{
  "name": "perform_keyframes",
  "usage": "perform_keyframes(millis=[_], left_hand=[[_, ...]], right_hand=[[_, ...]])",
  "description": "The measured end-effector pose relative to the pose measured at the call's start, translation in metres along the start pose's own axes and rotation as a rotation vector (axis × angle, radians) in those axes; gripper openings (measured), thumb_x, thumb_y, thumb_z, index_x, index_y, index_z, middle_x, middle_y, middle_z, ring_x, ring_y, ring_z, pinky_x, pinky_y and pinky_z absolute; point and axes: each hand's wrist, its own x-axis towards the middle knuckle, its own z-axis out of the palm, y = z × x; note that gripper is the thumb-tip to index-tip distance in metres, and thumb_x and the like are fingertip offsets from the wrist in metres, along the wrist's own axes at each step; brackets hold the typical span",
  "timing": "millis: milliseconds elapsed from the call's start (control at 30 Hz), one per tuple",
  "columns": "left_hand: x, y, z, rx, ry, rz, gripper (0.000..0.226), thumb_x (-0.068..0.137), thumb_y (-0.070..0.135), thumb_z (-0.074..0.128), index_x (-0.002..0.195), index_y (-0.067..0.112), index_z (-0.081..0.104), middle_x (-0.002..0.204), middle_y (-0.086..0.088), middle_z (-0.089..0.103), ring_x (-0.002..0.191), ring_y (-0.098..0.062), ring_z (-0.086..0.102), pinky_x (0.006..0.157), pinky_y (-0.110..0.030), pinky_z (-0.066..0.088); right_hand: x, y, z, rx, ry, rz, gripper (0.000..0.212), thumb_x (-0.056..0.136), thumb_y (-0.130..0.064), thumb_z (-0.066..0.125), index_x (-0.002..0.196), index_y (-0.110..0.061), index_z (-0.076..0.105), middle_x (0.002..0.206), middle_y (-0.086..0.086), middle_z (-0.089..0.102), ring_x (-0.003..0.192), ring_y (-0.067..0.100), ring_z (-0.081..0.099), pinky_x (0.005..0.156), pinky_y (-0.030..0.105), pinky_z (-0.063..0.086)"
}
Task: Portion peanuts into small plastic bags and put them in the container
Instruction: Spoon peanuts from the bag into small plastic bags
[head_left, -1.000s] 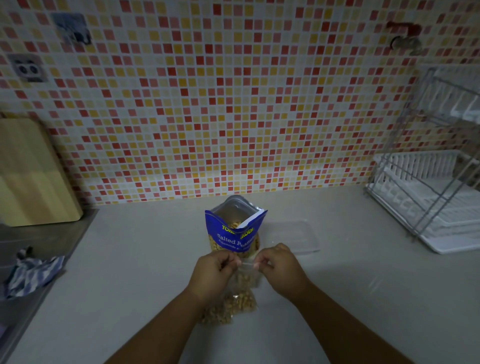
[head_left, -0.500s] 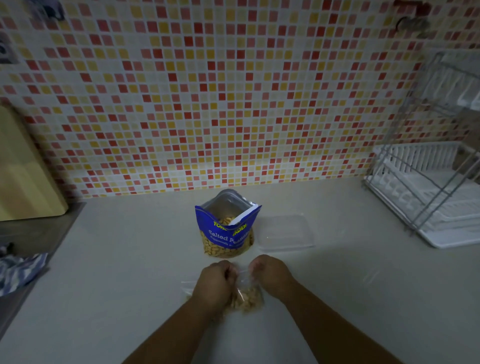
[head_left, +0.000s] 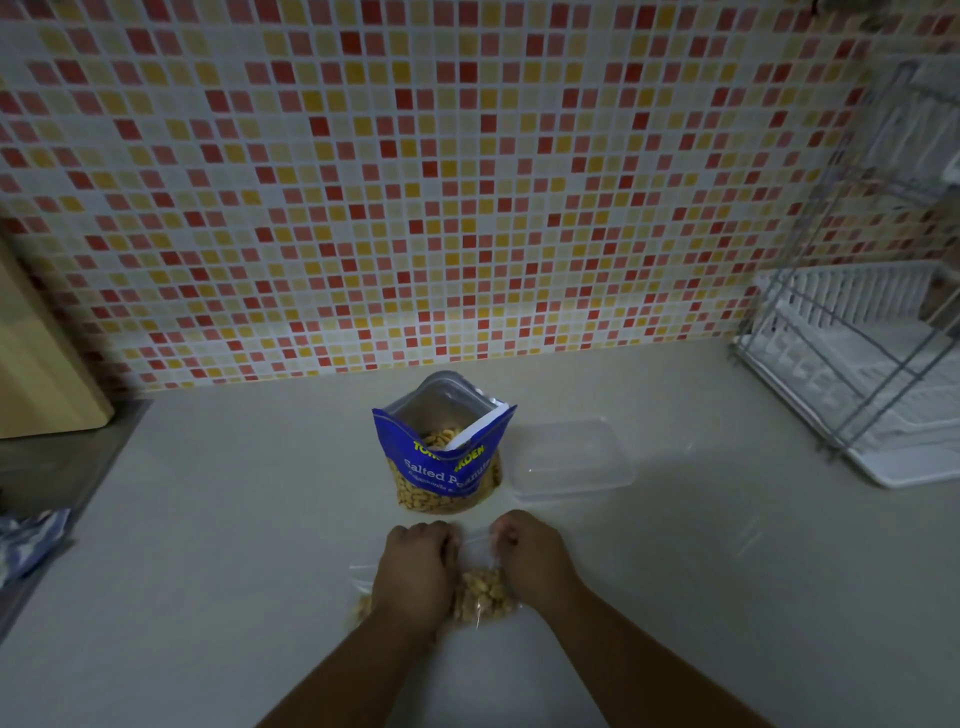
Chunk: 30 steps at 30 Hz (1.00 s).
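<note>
While both hands worked in front of the blue peanut pouch (head_left: 444, 462), the left hand (head_left: 415, 571) and the right hand (head_left: 535, 561) each had their fingers (head_left: 506, 530) curled and clamped on the top edge of a small plastic bag (head_left: 485, 597). That bag lay on the tabletop (head_left: 208, 519) just in front of the pouch, with a clump of peanuts in its lower part between the two wrists. More clear plastic and a few peanuts showed beyond the left hand, though I could not tell whether they belonged to the same bag. The pouch stood upright with its mouth open and peanuts visible inside. Just to the right of the pouch sat the clear container (head_left: 571, 460). Farther right of the pouch stood a dish rack (head_left: 857, 364); far to its left leaned a wooden board (head_left: 41, 364), with a striped cloth (head_left: 26, 540) nearer the camera. Behind the pouch rose the tiled wall (head_left: 467, 182).
</note>
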Motion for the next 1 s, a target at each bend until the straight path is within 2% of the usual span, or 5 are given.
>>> perform_keyframes(millis=[233,367,667,867,1000], left_hand=[[-0.001,-0.001,0.004,-0.034,0.04,-0.014,0.019,0.092,0.028,0.047,0.096,0.022,0.065,0.092,-0.006,0.07,0.087,-0.027,0.057,0.079,-0.036,0.044],[0.0,0.001,0.002,-0.067,0.065,-0.008,0.016,0.09,0.027,0.05,0.096,0.023,0.065,0.09,-0.004,0.071,0.084,-0.026,0.057,0.077,-0.035,0.043],[-0.001,0.005,-0.003,-0.028,0.063,0.026,0.023,0.081,0.03,0.048,0.094,0.023,0.066,0.088,-0.001,0.07,0.081,-0.024,0.059,0.073,-0.033,0.045],[-0.004,0.052,-0.017,-0.262,0.068,0.173,0.054,0.071,0.046,0.051,0.116,0.017,0.06,0.111,-0.001,0.063,0.105,-0.016,0.053,0.092,-0.02,0.036],[0.019,0.081,-0.009,-0.375,-0.159,0.049,0.066,0.068,0.052,0.07,0.123,0.025,0.045,0.119,0.013,0.051,0.112,-0.007,0.049,0.097,-0.027,0.043]], right_hand=[[-0.001,0.0,-0.001,-0.08,0.0,-0.026,0.014,0.087,-0.01,0.051,0.088,-0.021,0.059,0.097,0.011,0.071,0.096,0.026,0.065,0.086,0.029,0.049],[-0.002,-0.001,-0.003,-0.115,-0.005,-0.021,0.029,0.09,-0.016,0.048,0.117,-0.013,0.059,0.112,0.007,0.068,0.106,0.021,0.063,0.093,0.024,0.045],[-0.006,-0.003,-0.008,-0.112,-0.026,-0.04,0.038,0.09,-0.015,0.05,0.127,-0.016,0.053,0.117,0.008,0.065,0.108,0.018,0.061,0.094,0.021,0.042],[0.007,-0.015,-0.053,-0.2,0.472,-0.372,0.044,0.065,-0.025,0.048,0.105,-0.011,0.062,0.102,0.007,0.064,0.096,0.029,0.059,0.088,0.021,0.035],[0.045,-0.02,-0.106,-0.478,0.142,-0.297,0.085,0.065,-0.033,0.067,0.141,-0.019,0.032,0.146,0.006,0.035,0.134,0.028,0.031,0.111,0.034,0.026]])
